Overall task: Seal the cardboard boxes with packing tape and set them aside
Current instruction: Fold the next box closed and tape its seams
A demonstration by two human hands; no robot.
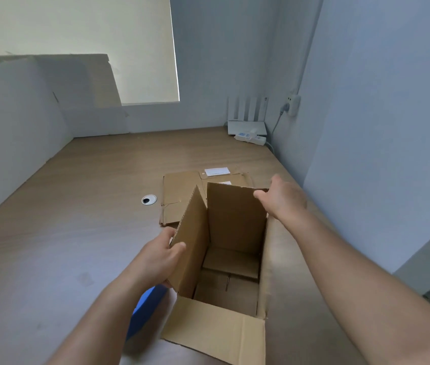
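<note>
One cardboard box (235, 222) stands open at lower centre on the tabletop (77, 206), with the left hand (161, 259) pinching its raised left flap and the right hand (282, 198) gripping the far flap's corner, so closing, taping and setting aside all appear to remain.
</note>
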